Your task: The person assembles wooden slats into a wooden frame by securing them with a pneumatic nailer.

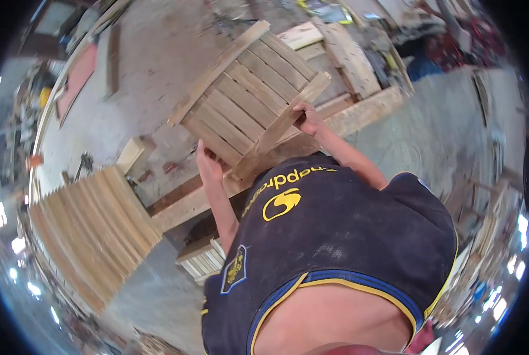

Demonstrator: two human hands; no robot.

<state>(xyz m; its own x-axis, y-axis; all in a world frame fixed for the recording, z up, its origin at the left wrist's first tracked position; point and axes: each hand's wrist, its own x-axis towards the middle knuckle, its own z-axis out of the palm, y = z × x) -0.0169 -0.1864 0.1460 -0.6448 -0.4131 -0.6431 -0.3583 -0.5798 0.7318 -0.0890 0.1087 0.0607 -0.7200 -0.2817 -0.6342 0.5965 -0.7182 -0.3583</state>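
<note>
A slatted wooden panel (226,109), with several flat slats set between two longer rails, is held tilted in front of my body over the bench. My left hand (210,165) grips its near left side, thumb along the outer slat and fingers partly hidden under it. With my right hand (309,120) I hold the near rail (282,127) toward its right end, the fingers curled round the rail. The panel's near corner comes close to the front of my dark shirt (347,219).
A wooden workbench (374,109) runs across in front of me, with thick planks (350,62) on its right part. Stacked wooden strips (96,231) stand at the left, near a pale wood block (131,155). Another slatted piece (200,258) sits below. A person (453,44) is at upper right.
</note>
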